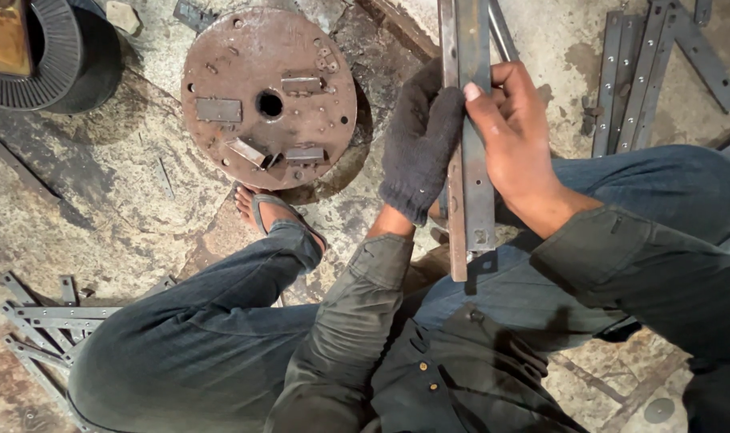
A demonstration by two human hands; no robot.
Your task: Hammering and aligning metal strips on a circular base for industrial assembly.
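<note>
Above the lap, gloved left hand [419,140] and bare right hand [513,140] fingers pinch the steel bars [471,184].

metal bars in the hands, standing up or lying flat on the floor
Held up, off the floor: the metal bars run lengthwise between the gloved left hand and bare right hand, lower ends above the lap.

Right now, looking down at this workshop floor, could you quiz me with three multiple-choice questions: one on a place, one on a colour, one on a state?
1. Where does the rusty round plate lie?
A. On the floor beyond the sandalled foot
B. On the person's lap
C. On a wall

2. What colour is the glove on the left hand?
A. White
B. Dark grey
C. Yellow

3. How is the right hand?
A. Bare, gripping the metal strips
B. Gloved and empty
C. Flat on the floor

Answers: 1 A, it lies past the toes; 2 B, dark knit; 3 A, bare fingers wrap the strips.
</note>
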